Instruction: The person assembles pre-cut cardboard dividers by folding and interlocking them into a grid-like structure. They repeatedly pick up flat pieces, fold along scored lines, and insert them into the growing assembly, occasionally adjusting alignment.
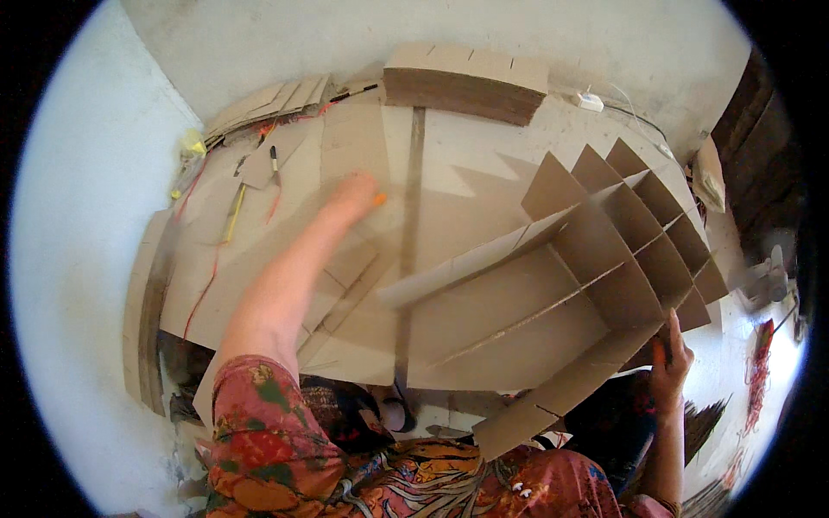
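Reporting my right fingers (676, 338) clamped on the cardboard divider grid (609, 231); left fingers (378, 199), I cannot tell; cardboard stack (466, 85), white socket block (589, 102) beyond.

tbh can't make out any readable text here, no legible labels or numbers on the cardboard divider grid (598, 231) or the cardboard stack (465, 92).

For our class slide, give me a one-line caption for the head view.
The right hand touches a cardboard divider grid while the left hand reaches to a flat cardboard strip.
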Tool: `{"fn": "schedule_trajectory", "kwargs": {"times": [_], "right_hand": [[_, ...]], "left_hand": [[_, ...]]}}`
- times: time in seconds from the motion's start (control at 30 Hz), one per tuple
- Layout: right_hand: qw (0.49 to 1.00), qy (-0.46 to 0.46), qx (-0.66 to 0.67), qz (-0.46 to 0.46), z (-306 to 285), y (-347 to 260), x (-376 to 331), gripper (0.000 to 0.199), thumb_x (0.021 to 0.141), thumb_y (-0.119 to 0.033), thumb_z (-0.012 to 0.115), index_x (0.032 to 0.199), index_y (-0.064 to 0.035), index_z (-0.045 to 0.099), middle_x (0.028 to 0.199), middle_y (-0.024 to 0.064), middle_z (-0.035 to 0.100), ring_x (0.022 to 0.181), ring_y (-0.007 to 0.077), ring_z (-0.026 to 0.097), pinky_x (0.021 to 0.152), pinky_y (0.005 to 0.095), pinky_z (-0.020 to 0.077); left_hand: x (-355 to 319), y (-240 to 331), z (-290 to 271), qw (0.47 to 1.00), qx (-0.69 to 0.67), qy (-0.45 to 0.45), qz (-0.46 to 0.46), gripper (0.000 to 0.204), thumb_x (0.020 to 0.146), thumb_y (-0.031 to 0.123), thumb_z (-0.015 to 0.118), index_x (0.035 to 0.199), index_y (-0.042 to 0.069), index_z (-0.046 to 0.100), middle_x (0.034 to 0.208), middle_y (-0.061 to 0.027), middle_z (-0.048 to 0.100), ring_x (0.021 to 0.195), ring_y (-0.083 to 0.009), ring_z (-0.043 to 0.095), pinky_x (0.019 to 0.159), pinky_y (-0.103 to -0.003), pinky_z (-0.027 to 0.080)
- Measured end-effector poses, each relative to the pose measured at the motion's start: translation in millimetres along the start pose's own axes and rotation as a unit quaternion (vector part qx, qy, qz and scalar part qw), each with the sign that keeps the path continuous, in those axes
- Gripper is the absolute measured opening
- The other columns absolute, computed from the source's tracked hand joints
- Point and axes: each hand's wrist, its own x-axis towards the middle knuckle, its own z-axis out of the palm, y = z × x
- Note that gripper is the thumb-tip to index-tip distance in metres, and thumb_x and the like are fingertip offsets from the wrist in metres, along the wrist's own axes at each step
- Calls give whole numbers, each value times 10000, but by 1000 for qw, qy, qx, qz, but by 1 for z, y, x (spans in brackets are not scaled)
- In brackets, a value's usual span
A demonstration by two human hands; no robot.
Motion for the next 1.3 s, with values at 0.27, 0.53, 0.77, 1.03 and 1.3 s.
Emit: {"fn": "schedule_trajectory", "kwargs": {"times": [0.27,0.53,0.77,1.03,1.3], "right_hand": [[999,-24,30,14,-3,-9,1,552,756,111,533,1288,-16,455,1081,190,623,935,294,637,806,321,482],[997,35,-55,-50,-20,-62,22,571,739,-73,685,1268,-25,475,1247,180,504,1157,310,483,946,353,397],[833,-125,532,87,48,-174,70,420,845,-153,624,1209,18,503,1182,116,551,1077,162,513,912,292,411],[594,-27,752,286,88,-170,79,163,883,-62,439,952,-36,584,828,12,559,711,115,509,585,251,411],[875,154,425,173,-22,-118,30,198,848,-16,507,1008,-11,624,870,-2,607,734,74,516,630,194,395]], "left_hand": [[13,-4,40,984,107,76,119,164,775,122,525,716,19,639,775,-208,624,742,-364,620,663,-459,495],[-50,29,-81,966,11,246,-81,120,747,149,539,717,66,620,796,-161,640,733,-308,632,574,-421,490],[-134,146,-162,942,7,326,75,58,668,108,595,698,59,604,771,-123,623,686,-300,606,572,-405,483],[-180,221,-129,871,-171,334,316,195,705,91,601,892,39,625,969,-124,620,801,-316,603,696,-394,507],[-142,191,-138,822,-445,329,136,467,803,154,682,1230,55,520,954,-64,631,726,-132,579,644,-268,487]]}}
